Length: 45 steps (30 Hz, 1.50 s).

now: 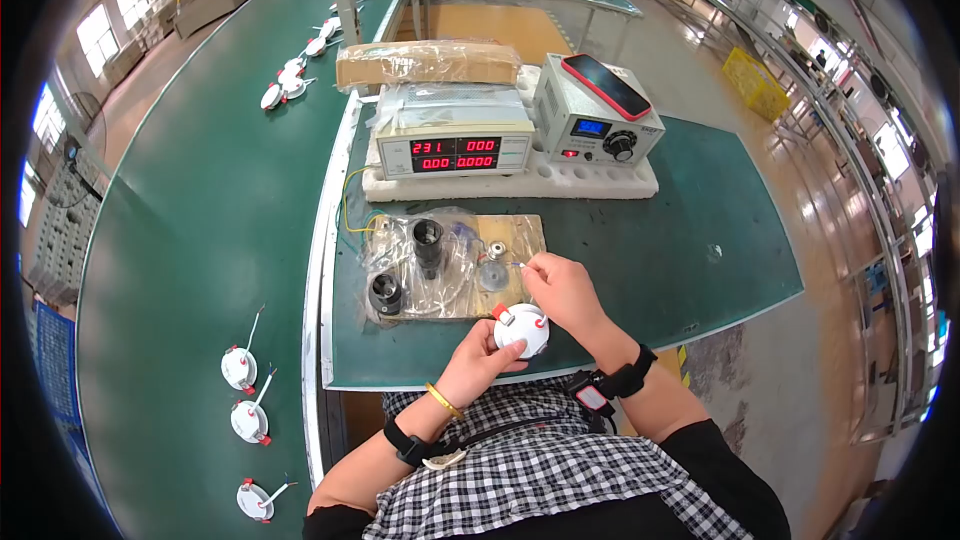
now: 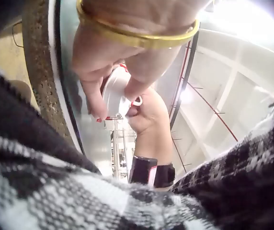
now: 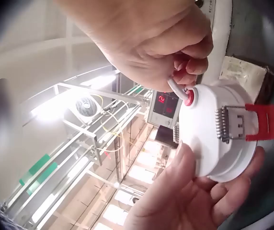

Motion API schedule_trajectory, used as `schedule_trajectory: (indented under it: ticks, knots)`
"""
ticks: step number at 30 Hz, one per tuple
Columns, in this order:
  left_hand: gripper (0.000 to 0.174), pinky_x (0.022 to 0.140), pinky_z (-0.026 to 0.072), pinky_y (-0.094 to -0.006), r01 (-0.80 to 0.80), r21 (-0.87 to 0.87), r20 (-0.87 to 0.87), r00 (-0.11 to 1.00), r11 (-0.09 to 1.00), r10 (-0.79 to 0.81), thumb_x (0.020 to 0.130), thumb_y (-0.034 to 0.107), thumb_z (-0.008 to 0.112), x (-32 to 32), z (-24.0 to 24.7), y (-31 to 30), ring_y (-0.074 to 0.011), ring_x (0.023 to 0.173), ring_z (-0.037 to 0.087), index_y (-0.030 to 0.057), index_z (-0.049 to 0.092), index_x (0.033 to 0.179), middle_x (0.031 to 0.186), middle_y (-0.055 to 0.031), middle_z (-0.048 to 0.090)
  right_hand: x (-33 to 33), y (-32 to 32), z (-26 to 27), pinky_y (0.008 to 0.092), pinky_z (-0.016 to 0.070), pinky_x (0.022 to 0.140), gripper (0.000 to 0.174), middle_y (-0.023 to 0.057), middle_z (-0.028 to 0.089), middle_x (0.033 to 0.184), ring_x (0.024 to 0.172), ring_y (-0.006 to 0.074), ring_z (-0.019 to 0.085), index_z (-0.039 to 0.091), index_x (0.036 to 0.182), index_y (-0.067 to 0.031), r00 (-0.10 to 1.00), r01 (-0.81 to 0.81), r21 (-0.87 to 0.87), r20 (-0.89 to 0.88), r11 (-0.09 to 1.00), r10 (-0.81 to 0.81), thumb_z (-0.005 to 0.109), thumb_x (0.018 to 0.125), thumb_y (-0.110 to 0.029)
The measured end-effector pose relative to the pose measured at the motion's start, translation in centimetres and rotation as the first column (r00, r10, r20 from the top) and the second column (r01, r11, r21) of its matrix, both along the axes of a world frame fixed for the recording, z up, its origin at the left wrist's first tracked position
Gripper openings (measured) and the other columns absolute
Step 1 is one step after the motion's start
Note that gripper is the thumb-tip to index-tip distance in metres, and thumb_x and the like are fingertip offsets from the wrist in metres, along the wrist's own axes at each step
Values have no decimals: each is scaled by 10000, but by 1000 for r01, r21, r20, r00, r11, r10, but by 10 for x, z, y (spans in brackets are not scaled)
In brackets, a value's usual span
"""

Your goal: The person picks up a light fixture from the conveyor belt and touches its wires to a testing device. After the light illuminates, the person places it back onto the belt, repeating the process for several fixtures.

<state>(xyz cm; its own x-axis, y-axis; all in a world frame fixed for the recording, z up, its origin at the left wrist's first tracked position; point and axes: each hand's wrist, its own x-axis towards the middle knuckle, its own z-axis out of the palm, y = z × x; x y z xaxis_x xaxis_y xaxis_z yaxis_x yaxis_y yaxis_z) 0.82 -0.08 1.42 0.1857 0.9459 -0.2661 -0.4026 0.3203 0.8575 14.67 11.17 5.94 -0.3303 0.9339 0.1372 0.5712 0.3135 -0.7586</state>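
Observation:
A round white downlight (image 1: 520, 333) with red-tipped spring clips sits in my left hand (image 1: 473, 365), gripped between thumb and fingers over the bench's front edge. In the right wrist view, its back (image 3: 205, 129) shows a coiled spring and a red clip tab (image 3: 267, 122). A short white cable (image 3: 176, 90) leaves the housing through a red grommet (image 3: 189, 97). My right hand (image 1: 565, 290) pinches that cable, fingers curled, and its tip points toward the metal contacts (image 1: 497, 250) on a plastic-wrapped wooden board (image 1: 527, 230). Two black lamp sockets (image 1: 428, 248) stand on that board.
Behind the board, a power meter (image 1: 455, 152) with red digits and a grey regulator box (image 1: 600, 120) rest on white foam. A red-edged phone (image 1: 606, 86) lies on the box. Left, the green conveyor (image 1: 190, 240) carries several downlights (image 1: 250, 421).

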Motion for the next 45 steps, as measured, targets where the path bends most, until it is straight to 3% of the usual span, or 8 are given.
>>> schedule_trajectory:
  ticks: [2, 4, 6, 16, 26, 38, 42, 45]
  knots:
    - [360, 828, 559, -309, 6, -41, 39, 999, 999, -4, 923, 125, 577, -3, 0, 2, -193, 983, 618, -34, 406, 1196, 1131, -126, 569, -2, 5, -8, 367, 453, 555, 188, 151, 603, 675, 584, 270, 594, 618, 802, -11, 993, -19, 7, 116, 1000, 18, 587, 835, -194]
    - [367, 823, 560, -308, 16, -75, 76, 997, 997, -11, 924, 129, 577, -5, 1, 4, -202, 988, 622, -35, 402, 1202, 1129, -133, 573, -8, 8, -8, 464, 489, 634, 220, 170, 640, 741, 706, 375, 624, 627, 771, -41, 954, -12, 7, 300, 1000, 9, 542, 812, -239]
    - [384, 825, 560, -312, 119, -174, 118, 988, 978, -99, 930, 149, 570, -8, 3, 3, -223, 989, 633, -33, 390, 1217, 1143, -153, 571, -12, 11, -11, 467, 497, 656, 221, 172, 644, 748, 720, 373, 630, 635, 772, -45, 933, -28, 7, 360, 1000, 24, 539, 809, -240]
    - [402, 949, 498, -317, 56, -158, 267, 964, 986, -12, 960, 153, 513, -4, -19, 5, -231, 1076, 590, -70, 399, 1275, 1210, -156, 546, -28, 22, -7, 471, 516, 683, 207, 188, 656, 751, 729, 373, 648, 665, 773, -39, 824, -68, 33, 565, 997, 38, 545, 779, -208]
    - [383, 973, 483, -318, 107, -217, 471, 882, 970, 8, 978, 203, 480, -9, -17, 6, -251, 1083, 590, -87, 454, 1226, 1203, -176, 558, -30, 23, -10, 478, 503, 660, 197, 175, 640, 722, 708, 372, 634, 642, 744, -61, 831, -89, 63, 555, 994, 39, 540, 800, -221]
    - [338, 926, 506, -302, 44, -238, 251, 968, 970, 18, 956, 130, 514, -3, -11, 5, -244, 1059, 600, -79, 445, 1214, 1174, -154, 575, -30, 20, -8, 476, 510, 671, 197, 200, 650, 738, 713, 371, 649, 658, 770, -31, 830, -91, 41, 556, 995, 53, 558, 775, -200]
    - [368, 937, 497, -317, 68, -219, 362, 932, 973, 16, 938, 112, 545, -3, -13, 7, -244, 1056, 599, -71, 425, 1234, 1191, -145, 562, -31, 21, -9, 474, 509, 666, 192, 193, 652, 739, 712, 371, 648, 657, 769, -33, 836, -90, 64, 547, 994, 40, 559, 775, -198]
    - [378, 932, 500, -317, 61, -166, 281, 960, 984, -12, 937, 126, 551, -2, -13, 6, -236, 1046, 603, -72, 426, 1234, 1188, -142, 563, -30, 21, -11, 472, 511, 659, 193, 191, 652, 730, 704, 370, 649, 659, 761, -31, 834, -95, 70, 550, 993, 41, 561, 773, -198]
